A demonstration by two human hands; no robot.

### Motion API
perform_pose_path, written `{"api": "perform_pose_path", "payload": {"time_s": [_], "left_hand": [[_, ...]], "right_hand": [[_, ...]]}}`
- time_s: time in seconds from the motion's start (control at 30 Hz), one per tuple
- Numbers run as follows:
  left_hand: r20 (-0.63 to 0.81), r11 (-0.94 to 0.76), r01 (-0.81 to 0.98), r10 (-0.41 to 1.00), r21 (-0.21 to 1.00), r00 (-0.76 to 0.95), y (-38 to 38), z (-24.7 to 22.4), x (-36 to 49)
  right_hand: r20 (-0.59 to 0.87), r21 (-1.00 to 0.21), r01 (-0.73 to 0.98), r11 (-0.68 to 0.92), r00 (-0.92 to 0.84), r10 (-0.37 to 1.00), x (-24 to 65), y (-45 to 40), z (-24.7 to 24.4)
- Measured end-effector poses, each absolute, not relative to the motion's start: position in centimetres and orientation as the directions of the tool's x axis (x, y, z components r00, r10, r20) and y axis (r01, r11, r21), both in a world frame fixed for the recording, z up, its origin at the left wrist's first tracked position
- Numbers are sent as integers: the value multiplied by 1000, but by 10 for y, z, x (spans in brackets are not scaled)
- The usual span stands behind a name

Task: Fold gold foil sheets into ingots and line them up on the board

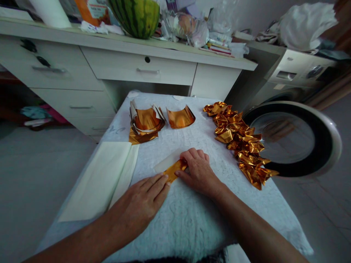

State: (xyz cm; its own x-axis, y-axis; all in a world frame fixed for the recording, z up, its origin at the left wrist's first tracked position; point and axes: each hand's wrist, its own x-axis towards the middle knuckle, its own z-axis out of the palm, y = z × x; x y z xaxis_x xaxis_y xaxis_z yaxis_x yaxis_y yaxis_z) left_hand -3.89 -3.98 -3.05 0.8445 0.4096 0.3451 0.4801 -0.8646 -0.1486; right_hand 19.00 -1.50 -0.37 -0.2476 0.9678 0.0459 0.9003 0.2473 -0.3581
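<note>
A narrow folded strip of gold foil paper (174, 171) lies slantwise on the cloth in front of me. My left hand (145, 199) rests flat, fingers stretched out, with its fingertips on the strip's left end. At the other end, my right hand (197, 170) pinches the strip between thumb and curled fingers. Under and behind the strip shows a pale, whitish sheet (168, 161). Farther back are a stack of curled gold foil sheets (146, 120) and a single curved sheet (181, 117). Folded gold foil pieces (233, 128) form a long pile to the right.
White paper sheets (95, 175) lie at the left of the cloth-covered table (181, 226). Beyond it stands a white desk (137, 67) bearing a cut watermelon (137, 16) and plastic bags. A washing machine's open door (326, 140) is close to the table's right edge.
</note>
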Motion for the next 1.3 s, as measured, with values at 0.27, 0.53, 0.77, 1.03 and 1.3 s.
{"api": "perform_pose_path", "payload": {"time_s": [0.27,0.53,0.77,1.03,1.3], "left_hand": [[391,-865,480,395,-147,831,-38,-27,-38],[363,-876,462,390,-137,847,-37,-27,-39],[350,-879,463,401,-114,846,-36,-27,-37],[174,-873,487,481,6,859,-28,-2,-18],[243,-852,524,504,-22,829,-17,-3,-2]], "right_hand": [[44,-382,902,202,-200,979,212,-4,-9],[-2,-350,926,142,-152,988,222,2,-9],[-32,-337,933,128,-147,989,225,5,-6],[-18,-340,934,112,-126,992,225,8,-6],[80,-423,889,175,-156,985,209,9,-8]]}}
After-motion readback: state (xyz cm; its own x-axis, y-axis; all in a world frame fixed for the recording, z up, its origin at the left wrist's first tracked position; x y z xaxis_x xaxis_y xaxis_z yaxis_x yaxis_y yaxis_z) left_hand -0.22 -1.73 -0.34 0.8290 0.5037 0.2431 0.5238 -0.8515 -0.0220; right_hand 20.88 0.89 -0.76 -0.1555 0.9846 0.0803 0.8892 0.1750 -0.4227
